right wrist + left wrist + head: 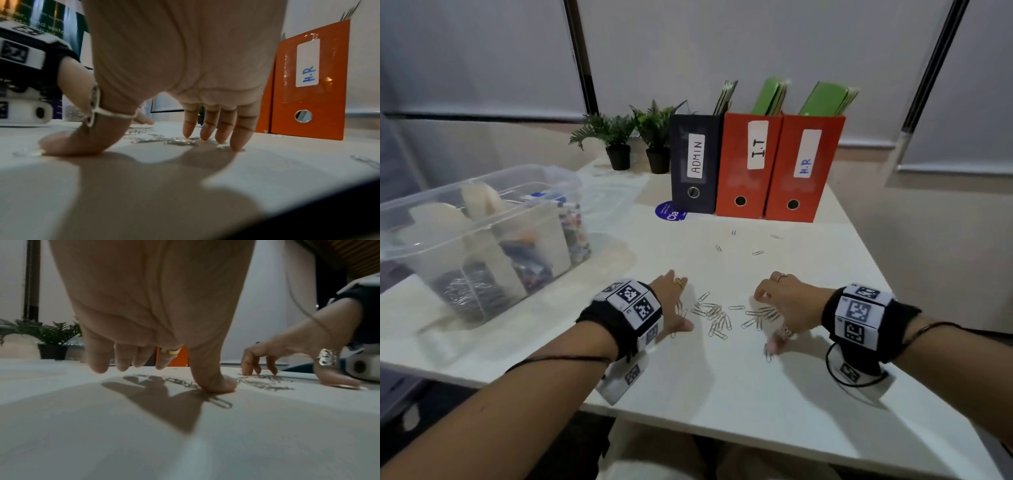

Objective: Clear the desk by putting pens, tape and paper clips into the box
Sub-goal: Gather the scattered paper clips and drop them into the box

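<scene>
White worktop (722,394) carries what remains: a heap of paper clips (717,317) lies between our hands, with a few strays (756,253) farther off toward the file boxes (779,168). Our left hand (674,305) and right hand (786,303) flank the heap, fingers spread and touching the surface, gripping nothing. Left of the heap, the box (482,222) already holds pens, tape and many clips, so we judge the task mostly done. Beyond the heap stand two potted plants (635,137); nothing blocks the path to the box.
</scene>
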A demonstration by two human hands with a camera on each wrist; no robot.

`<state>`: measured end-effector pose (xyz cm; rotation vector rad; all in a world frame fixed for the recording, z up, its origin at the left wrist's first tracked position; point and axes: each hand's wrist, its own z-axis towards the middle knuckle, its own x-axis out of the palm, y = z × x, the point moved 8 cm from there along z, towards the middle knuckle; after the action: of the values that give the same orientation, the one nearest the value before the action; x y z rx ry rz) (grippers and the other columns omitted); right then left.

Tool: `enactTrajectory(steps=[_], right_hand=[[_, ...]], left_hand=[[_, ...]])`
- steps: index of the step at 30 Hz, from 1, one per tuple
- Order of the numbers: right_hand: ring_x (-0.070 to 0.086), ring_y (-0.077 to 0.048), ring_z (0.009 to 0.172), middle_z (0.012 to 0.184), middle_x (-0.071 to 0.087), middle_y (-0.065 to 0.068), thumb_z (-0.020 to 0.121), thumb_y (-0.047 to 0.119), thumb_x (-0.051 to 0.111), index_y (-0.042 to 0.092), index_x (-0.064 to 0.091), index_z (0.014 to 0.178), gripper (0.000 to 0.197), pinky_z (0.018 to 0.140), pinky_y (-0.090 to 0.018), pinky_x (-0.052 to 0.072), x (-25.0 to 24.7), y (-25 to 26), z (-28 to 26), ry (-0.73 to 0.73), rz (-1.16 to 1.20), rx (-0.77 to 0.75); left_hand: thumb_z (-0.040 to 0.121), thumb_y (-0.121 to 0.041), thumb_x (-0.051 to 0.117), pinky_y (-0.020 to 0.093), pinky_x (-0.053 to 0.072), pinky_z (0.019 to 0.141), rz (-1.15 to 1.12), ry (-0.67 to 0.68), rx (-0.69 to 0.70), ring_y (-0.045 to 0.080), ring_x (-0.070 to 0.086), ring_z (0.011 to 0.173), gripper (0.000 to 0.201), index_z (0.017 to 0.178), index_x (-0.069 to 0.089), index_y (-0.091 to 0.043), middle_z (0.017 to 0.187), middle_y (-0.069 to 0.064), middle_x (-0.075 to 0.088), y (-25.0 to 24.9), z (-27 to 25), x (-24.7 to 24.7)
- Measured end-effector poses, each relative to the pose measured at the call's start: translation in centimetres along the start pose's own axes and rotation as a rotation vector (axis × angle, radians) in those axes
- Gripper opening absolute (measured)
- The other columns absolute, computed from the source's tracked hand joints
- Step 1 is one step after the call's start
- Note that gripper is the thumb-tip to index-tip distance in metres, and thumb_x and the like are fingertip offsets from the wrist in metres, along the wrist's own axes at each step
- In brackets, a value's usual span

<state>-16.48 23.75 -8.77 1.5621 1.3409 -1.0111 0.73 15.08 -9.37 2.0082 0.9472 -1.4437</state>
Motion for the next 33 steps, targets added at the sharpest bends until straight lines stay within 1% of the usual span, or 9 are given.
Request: enactTrajectory(steps=[3, 7, 10, 13, 16, 20, 24, 28, 33], right_hand=[[0.036, -0.017, 0.118, 0.125, 0.037, 0.0, 0.061, 0.046, 0.083, 0.019, 0.037, 0.13, 0.086, 0.101, -0.033, 0.04, 0.6, 0.0, 0.5, -0.027, 0.065, -0.012], [0.04, -0.014, 0.095, 0.1, 0.042, 0.003, 0.079, 0.038, 0.07, 0.016, 0.051, 0.115, 0.046, 0.082, -0.023, 0.036, -0.6, -0.5, 2.0, -0.128, 0.176, -0.023], [0.044, -0.017, 0.093, 0.112, 0.056, -0.008, 0.09, 0.019, 0.058, 0.011, 0.058, 0.113, 0.024, 0.078, -0.02, 0.033, -1.9, 0.0, 3.3, -0.174, 0.129, -0.014], [0.049, -0.019, 0.1, 0.121, 0.056, -0.01, 0.093, 0.011, 0.05, 0.009, 0.056, 0.121, 0.028, 0.083, -0.023, 0.038, -3.1, 0.0, 4.4, -0.255, 0.149, -0.003], [0.047, -0.022, 0.122, 0.133, 0.047, -0.009, 0.098, 0.018, 0.041, 0.008, 0.049, 0.13, 0.035, 0.103, -0.03, 0.038, -5.0, -2.1, 5.6, -0.375, 0.167, 0.093], [0.033, -0.027, 0.132, 0.142, 0.034, -0.016, 0.098, 0.027, 0.033, 0.0, 0.035, 0.135, 0.046, 0.105, -0.04, 0.036, -5.4, -6.6, 8.3, -0.31, 0.102, 0.318], [0.015, -0.03, 0.144, 0.156, 0.012, -0.016, 0.1, 0.039, 0.027, 0.003, 0.016, 0.148, 0.061, 0.117, -0.043, 0.02, -4.9, -8.4, 10.6, -0.225, 0.137, 0.4], [0.026, -0.035, 0.138, 0.15, 0.02, -0.02, 0.102, 0.028, 0.024, 0.006, 0.029, 0.141, 0.044, 0.112, -0.044, 0.029, -4.3, -4.0, 10.6, -0.084, 0.064, 0.197], [0.0, -0.027, 0.147, 0.159, -0.001, -0.011, 0.101, 0.019, 0.036, 0.008, 0.016, 0.149, 0.053, 0.12, -0.037, 0.005, -2.3, 1.1, 9.3, 0.106, 0.003, -0.056]], left_hand=[[0.09, -0.052, 0.049, 0.036, 0.018, 0.118, -0.015, -0.02, -0.067, 0.025, 0.01, 0.146, 0.089, 0.151, 0.0, -0.008, 0.158, 0.012, -0.004, 0.0, -0.2, -0.2], [0.096, -0.05, 0.036, 0.037, 0.012, 0.118, -0.018, 0.02, -0.127, 0.025, 0.002, 0.147, 0.081, 0.15, -0.002, -0.003, 0.158, 0.012, -0.008, -0.4, 1.3, 0.2], [0.098, -0.049, 0.029, 0.037, 0.005, 0.118, 0.017, 0.068, -0.185, 0.024, -0.005, 0.147, 0.078, 0.149, -0.006, -0.001, 0.157, 0.012, -0.012, -1.2, 2.6, 0.4], [0.099, -0.046, 0.028, 0.037, 0.004, 0.118, 0.008, 0.098, -0.186, 0.025, -0.007, 0.146, 0.076, 0.148, -0.007, -0.001, 0.157, 0.013, -0.014, -2.1, 3.7, 0.0], [0.1, -0.042, 0.027, 0.039, 0.007, 0.118, -0.004, 0.088, -0.118, 0.024, -0.005, 0.147, 0.071, 0.149, -0.006, -0.002, 0.157, 0.011, -0.012, -2.9, 4.8, -0.3], [0.1, -0.042, 0.026, 0.043, 0.01, 0.119, -0.042, 0.086, -0.069, 0.021, -0.003, 0.147, 0.068, 0.15, -0.004, -0.006, 0.158, 0.006, -0.011, -3.0, 6.0, -0.3], [0.1, -0.042, 0.025, 0.043, 0.011, 0.119, -0.083, 0.086, -0.048, 0.019, -0.001, 0.147, 0.066, 0.15, -0.003, -0.009, 0.158, 0.003, -0.011, -3.0, 6.1, -0.3], [0.101, -0.041, 0.023, 0.043, 0.01, 0.119, -0.126, 0.116, -0.033, 0.019, -0.005, 0.147, 0.065, 0.15, -0.007, -0.009, 0.158, 0.003, -0.013, -3.2, 5.7, -0.4], [0.102, -0.038, 0.025, 0.042, 0.01, 0.119, -0.198, 0.107, -0.03, 0.019, -0.003, 0.147, 0.066, 0.149, -0.01, -0.011, 0.158, 0.002, -0.012, -3.4, 5.1, -0.9]])
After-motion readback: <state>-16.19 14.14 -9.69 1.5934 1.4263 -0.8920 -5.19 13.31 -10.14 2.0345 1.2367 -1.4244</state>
